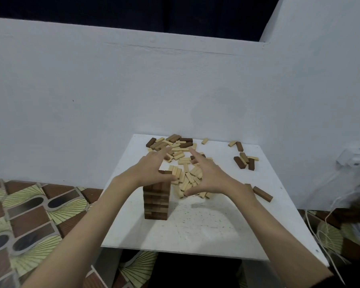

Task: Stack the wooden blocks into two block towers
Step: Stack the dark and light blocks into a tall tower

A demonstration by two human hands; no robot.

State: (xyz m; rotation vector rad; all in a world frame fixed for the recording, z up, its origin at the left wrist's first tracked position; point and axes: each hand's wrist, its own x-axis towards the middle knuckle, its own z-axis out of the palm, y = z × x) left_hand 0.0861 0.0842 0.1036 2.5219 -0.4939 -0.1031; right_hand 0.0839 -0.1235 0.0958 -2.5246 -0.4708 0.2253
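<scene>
While over the dark tower [156, 201], left hand [152, 170] fingers spread, right hand [208, 175] fingers spread, both empty.

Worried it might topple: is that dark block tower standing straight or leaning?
Upright. The dark tower stands on the white table, its sides vertical, layers aligned.

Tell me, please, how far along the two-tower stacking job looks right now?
Done: one dark brown wooden block tower stands several layers high on the white square table. In hand: the left hand rests at its top; the right hand reaches into the loose pile of pale wooden blocks. Left: no second tower exists yet.
</scene>
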